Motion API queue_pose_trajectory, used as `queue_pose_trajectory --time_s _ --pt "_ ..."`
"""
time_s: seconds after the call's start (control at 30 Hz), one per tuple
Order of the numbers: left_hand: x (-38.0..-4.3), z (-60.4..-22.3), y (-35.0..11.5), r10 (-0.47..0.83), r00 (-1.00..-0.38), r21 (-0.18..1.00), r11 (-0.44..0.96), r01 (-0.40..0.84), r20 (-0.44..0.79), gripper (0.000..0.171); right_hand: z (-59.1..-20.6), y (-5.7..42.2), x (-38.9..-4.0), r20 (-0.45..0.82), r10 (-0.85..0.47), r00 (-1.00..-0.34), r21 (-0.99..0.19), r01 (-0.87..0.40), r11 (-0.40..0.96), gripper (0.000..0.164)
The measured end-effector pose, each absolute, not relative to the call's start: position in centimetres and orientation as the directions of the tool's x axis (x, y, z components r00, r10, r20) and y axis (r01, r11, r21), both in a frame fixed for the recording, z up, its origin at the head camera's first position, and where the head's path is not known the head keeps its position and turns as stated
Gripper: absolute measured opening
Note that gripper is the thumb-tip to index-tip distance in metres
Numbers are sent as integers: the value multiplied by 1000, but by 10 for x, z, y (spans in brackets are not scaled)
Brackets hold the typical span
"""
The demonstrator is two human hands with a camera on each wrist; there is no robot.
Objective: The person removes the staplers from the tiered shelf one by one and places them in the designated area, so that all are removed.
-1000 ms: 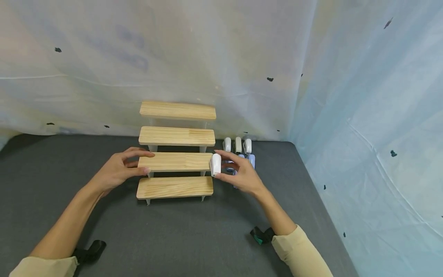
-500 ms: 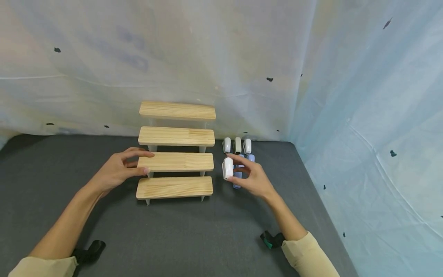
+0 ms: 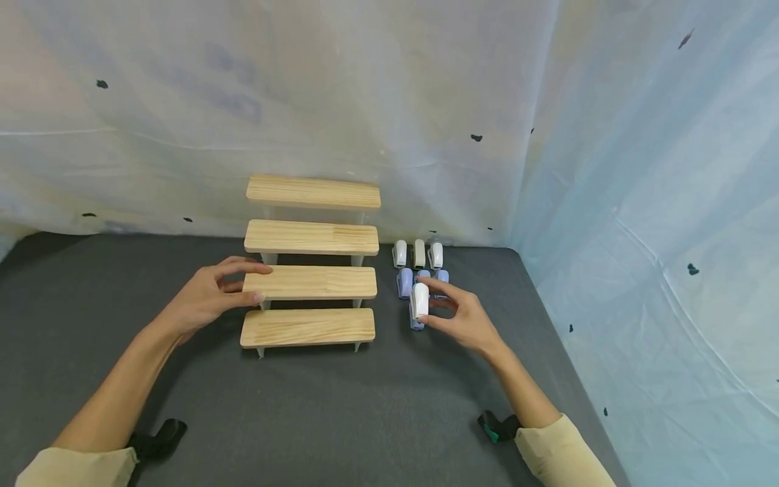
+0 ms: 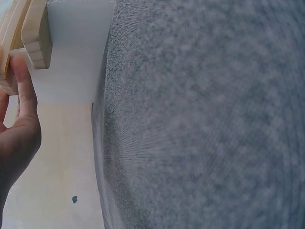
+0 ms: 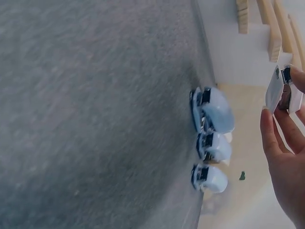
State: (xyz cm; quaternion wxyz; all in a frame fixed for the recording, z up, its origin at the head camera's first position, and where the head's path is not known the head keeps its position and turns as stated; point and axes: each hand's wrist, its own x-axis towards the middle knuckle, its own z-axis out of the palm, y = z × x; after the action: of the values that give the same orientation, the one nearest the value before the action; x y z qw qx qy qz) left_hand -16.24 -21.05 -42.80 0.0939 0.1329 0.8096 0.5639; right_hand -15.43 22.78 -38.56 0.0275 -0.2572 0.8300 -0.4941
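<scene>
My right hand (image 3: 464, 320) pinches a small white stapler (image 3: 420, 300) between thumb and fingertips, above the dark cloth. In the head view that stapler overlaps a blue stapler (image 3: 416, 323) beneath it. Behind stand three more blue staplers (image 3: 404, 283) in a row, partly covered by the fingers. Farther back is a row with two white staplers (image 3: 399, 253) and a beige stapler (image 3: 419, 253) between them. My left hand (image 3: 207, 297) grips the left end of the second-lowest board of a stepped wooden display stand (image 3: 310, 283); its thumb (image 4: 20, 69) shows at the board's edge.
Dark grey cloth (image 3: 316, 419) covers the table. Behind it hangs a pale plastic sheet (image 3: 389, 101), with another sheet (image 3: 645, 237) along the right side. The stand's top board (image 3: 313, 192) reaches up close to the back sheet.
My right hand has carried the white stapler away from the stand's right end, rightward and slightly toward me, over the blue staplers. The left hand has stayed on its board.
</scene>
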Motion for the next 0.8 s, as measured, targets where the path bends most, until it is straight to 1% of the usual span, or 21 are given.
queue_pose_trajectory --time_s 0.2,0.33,0.43,0.57,0.8 --pt "-162 -427 -211 319 -948 939 331 98 -13 54 -392 238 -153 192 -428 -883 -839 -374 395 63" --pt "-162 -428 -210 321 -947 936 334 109 -4 54 -411 252 -160 190 -408 -893 -836 -365 410 65" --pt "-162 -429 -210 324 -946 936 333 116 2 54 -412 257 -158 181 -396 -900 -840 -351 414 65" --pt "-161 -428 -210 326 -946 938 327 113 0 53 -400 256 -151 168 -393 -904 -841 -339 421 63" --pt "-160 -428 -210 324 -946 938 328 113 0 53 -409 263 -154 156 -377 -913 -829 -328 452 63"
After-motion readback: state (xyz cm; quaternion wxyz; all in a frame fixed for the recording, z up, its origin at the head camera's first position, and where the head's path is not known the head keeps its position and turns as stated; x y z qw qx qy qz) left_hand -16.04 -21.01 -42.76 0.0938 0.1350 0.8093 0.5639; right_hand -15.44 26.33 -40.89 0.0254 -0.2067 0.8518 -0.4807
